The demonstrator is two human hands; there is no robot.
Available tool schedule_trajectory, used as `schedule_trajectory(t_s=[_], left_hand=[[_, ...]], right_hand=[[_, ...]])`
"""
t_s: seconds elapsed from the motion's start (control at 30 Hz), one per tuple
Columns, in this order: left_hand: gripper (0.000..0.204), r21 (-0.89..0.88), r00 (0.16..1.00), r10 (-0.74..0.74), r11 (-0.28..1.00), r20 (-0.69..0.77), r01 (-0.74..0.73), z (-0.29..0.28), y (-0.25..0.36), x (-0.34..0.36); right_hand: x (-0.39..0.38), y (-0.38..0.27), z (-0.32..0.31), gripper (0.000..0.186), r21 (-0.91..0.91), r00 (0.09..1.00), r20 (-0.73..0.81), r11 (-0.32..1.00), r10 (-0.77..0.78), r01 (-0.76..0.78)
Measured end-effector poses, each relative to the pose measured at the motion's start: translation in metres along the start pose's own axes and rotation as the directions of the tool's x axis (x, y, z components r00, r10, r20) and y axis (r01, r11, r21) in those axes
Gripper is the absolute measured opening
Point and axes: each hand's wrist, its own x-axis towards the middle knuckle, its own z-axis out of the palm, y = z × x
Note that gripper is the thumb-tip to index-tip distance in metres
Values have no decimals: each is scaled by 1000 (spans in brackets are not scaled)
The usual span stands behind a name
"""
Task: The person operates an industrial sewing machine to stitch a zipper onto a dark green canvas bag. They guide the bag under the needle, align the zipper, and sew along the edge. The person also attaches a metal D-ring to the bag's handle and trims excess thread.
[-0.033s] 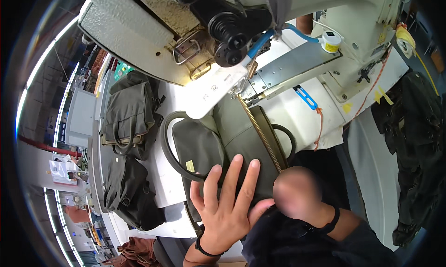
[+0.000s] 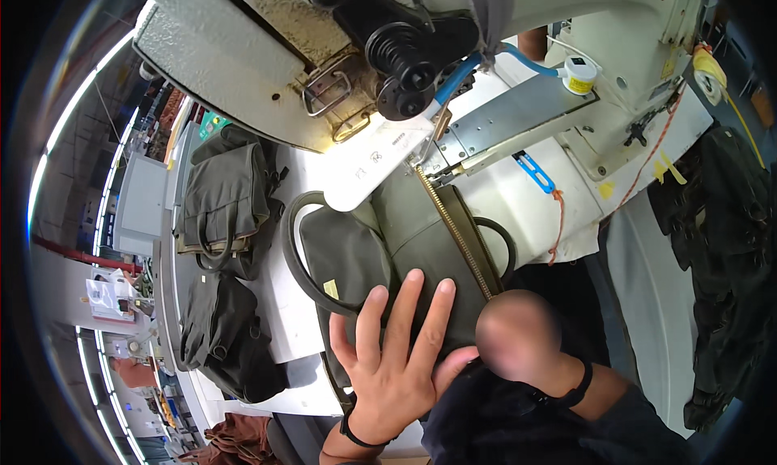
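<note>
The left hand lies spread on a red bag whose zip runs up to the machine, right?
Not red: the head view shows the bag is dark grey-green. The left hand does lie spread on it, and its zip runs up to the machine.

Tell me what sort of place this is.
Probably a sewing workshop or bag factory: a large sewing machine stands over a dark green zippered bag, and similar dark bags lie to the left.
</note>
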Motion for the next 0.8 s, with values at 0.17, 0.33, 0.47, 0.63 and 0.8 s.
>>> schedule_trajectory(t_s=[0.17,0.33,0.47,0.63,0.8], left_hand=[[72,-10,1000,-24,1000,0,24,8,-6,13],[79,-45,999,-43,998,-11,42,18,-12,16],[89,-195,999,-39,980,-16,35,34,-29,17],[86,-337,993,63,937,-104,-95,33,-31,29],[89,-409,994,65,908,-90,-96,29,-33,28]], right_hand=[[15,-5,-3,36,-101,999,31,994,-36,39],[17,-4,5,36,-258,999,34,965,-35,43],[21,4,2,35,-398,989,69,906,-129,146],[22,5,0,35,-419,982,62,889,-177,187],[25,-2,-9,22,-517,988,102,842,-117,153]])
